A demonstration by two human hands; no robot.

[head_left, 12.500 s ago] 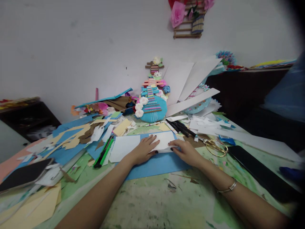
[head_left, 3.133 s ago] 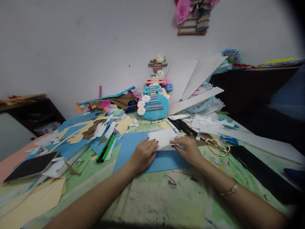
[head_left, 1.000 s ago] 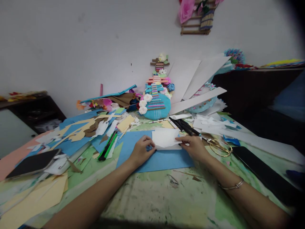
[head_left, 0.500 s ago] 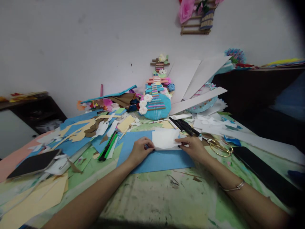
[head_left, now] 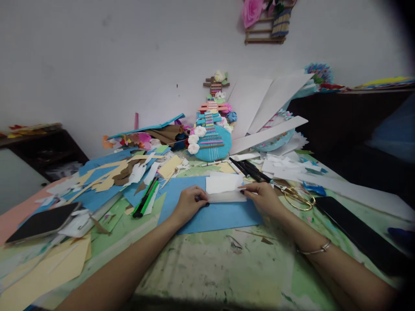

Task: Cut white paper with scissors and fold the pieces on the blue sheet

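Note:
A folded white paper [head_left: 223,188] lies on a blue sheet [head_left: 214,216] in the middle of the paint-stained table [head_left: 220,268]. My left hand [head_left: 189,204] has its fingers curled, pinching the paper's left edge. On the opposite side, my right hand [head_left: 264,197] pinches the paper's right edge with fingertips pressed together. A thin bangle sits on my right wrist. The paper's lower flap is folded up toward its middle.
Gold-handled scissors [head_left: 296,198] and black pens [head_left: 248,169] lie right of my hands. A dark phone [head_left: 350,231] sits farther right, another phone [head_left: 39,221] at left. Green markers [head_left: 145,198], paper scraps and a blue paper guitar [head_left: 212,140] crowd the back.
The white paper went from a wide flat piece to a narrower folded one. In the last second its lower edge was folded up while both hands kept pinching its ends.

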